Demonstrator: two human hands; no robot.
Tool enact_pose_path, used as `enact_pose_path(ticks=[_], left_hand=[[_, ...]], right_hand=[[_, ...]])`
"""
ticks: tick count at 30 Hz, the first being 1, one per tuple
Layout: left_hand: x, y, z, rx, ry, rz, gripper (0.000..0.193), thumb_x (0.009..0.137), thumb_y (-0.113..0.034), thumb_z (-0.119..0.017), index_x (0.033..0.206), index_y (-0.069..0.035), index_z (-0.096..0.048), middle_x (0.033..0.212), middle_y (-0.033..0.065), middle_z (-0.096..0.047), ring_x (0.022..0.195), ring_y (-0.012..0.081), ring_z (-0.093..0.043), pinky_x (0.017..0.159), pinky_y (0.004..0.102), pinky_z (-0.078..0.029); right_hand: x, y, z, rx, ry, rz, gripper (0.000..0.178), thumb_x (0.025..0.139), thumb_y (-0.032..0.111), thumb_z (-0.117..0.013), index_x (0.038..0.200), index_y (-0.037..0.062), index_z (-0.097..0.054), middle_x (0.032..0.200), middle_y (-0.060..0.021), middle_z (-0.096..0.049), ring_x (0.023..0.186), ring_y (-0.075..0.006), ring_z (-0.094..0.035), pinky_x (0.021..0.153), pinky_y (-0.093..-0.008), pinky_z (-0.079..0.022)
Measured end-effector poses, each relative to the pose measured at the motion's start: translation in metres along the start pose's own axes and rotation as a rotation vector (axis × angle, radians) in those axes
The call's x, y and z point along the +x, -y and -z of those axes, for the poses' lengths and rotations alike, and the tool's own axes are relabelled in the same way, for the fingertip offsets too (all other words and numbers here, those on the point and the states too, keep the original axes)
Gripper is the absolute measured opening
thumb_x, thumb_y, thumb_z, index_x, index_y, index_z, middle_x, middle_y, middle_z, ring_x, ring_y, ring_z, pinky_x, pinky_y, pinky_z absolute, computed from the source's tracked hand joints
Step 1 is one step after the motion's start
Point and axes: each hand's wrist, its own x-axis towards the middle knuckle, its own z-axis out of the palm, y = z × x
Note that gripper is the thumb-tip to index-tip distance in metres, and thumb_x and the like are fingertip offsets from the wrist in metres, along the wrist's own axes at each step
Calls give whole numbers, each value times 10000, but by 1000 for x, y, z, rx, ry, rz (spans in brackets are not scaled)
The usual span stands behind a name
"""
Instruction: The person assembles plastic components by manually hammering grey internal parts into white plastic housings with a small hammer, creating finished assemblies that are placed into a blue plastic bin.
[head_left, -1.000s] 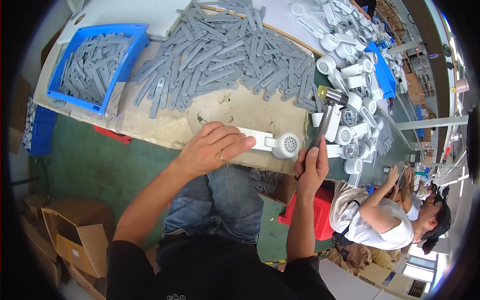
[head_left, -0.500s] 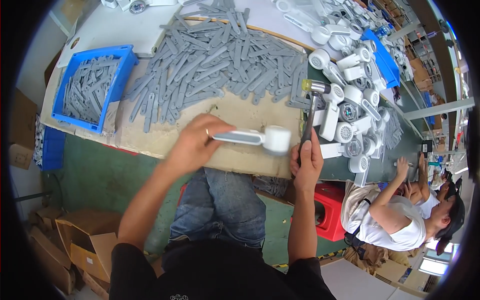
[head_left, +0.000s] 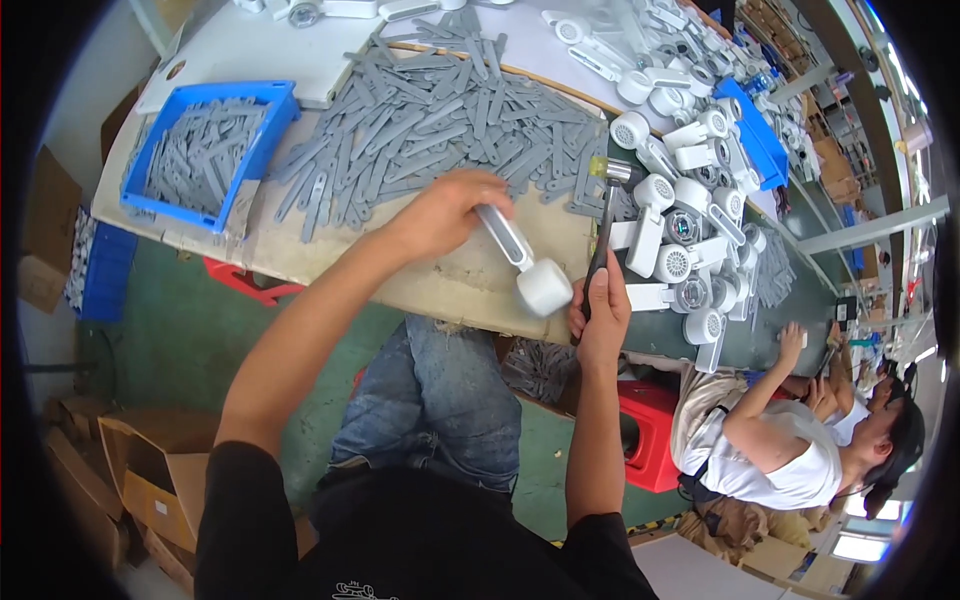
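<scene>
My left hand [head_left: 455, 208] is closed round the handle end of a white handheld fan [head_left: 546, 287]. The fan slants over the bench with its round head low, close to my right hand; a long slot-shaped panel runs along its handle. In my right hand [head_left: 605, 312], closed round the dark handle, is a hammer [head_left: 606, 215] held upright. One end of the hammer's head is yellow and the rest is shiny metal. Beyond both hands lies a large heap of flat grey plastic strips [head_left: 420, 125] with rounded ends.
A blue tray [head_left: 282, 135] full of the same strips stands at the left. Many white fans [head_left: 672, 262] are piled on the right. A blue bin [head_left: 755, 140] stands behind that pile. A co-worker [head_left: 780, 440] sits at the right, near a red stool [head_left: 650, 440].
My left hand has moved up and right, tilting the fan from nearly level to a steep slant with its head down. My right hand and the hammer have shifted only slightly.
</scene>
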Motion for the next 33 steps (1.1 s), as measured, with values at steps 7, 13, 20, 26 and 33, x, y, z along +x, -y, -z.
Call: enact_pose_path(ticks=[7, 13, 20, 26, 33], left_hand=[[69, -10, -47, -63, 358, 88, 257, 849, 86, -571, 926, -72, -757, 1221, 189, -688, 1151, 368, -653, 997, 422, -520], [29, -55, -48, 60, -113, 142, 427, 888, -140, -709, 1275, 22, -625, 1156, 238, -670, 1119, 390, -636, 961, 438, -510], [-45, -106, -45, 229, 119, 288, 648, 868, -308, -767, 1379, 28, -553, 1114, 264, -657, 1126, 419, -605, 982, 457, -486], [-44, -100, -11, 387, 103, 28, 676, 779, -98, -788, 1406, -7, -552, 1182, 203, -633, 1150, 370, -588, 1013, 445, -470], [-41, -54, 17, 500, 82, -88, 564, 796, -90, -791, 1339, -97, -641, 1261, 105, -659, 1200, 321, -571, 1062, 423, -450]], right_hand=[[2, -9, -1, 89, -128, 45, 470, 1106, 222, -479, 1554, 104, -398, 734, 12, -475, 494, -40, -356, 421, -197, -253], [9, -22, 3, -145, -130, 141, 651, 1008, 124, -668, 1573, 70, -348, 770, 47, -520, 524, -14, -398, 431, -208, -285], [0, -8, -3, 101, -126, 94, 578, 1027, 115, -619, 1549, 81, -372, 740, 52, -478, 499, -11, -358, 422, -205, -263], [1, -8, -4, 143, -121, 76, 556, 1026, 100, -606, 1536, 94, -385, 749, 47, -479, 500, -15, -346, 422, -207, -248], [-2, -7, 1, 229, -130, 112, 513, 1105, 246, -498, 1581, 118, -355, 767, 0, -500, 506, -51, -394, 427, -223, -296]])
